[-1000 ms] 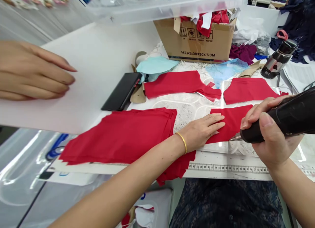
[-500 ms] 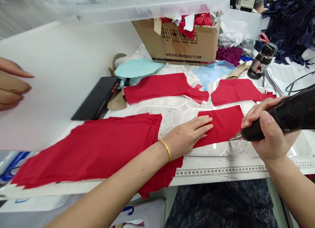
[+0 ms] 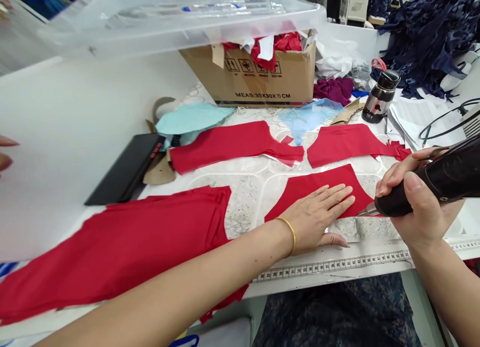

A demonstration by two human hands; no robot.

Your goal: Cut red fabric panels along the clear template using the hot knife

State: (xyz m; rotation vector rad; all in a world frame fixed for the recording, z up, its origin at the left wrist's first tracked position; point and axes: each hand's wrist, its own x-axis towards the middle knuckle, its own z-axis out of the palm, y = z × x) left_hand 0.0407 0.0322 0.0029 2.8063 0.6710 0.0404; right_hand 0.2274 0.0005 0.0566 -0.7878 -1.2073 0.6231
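Hands apart: the left hand (image 3: 317, 214) presses flat on a red fabric panel (image 3: 311, 186) at lower right of the bench (image 3: 300, 285), the right hand (image 3: 416, 197) clamps a black electric cutter (image 3: 442, 179), tip at the panel's edge, now curved instead of straight.

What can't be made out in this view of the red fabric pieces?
In the head view:
Black handheld tool: rear end cut off by the right edge.
Cardboard box: contents partly hidden by the clear plastic tub.
Tape measure: numbers too small.
Another person's fingers: cut off by the left edge, blurred.
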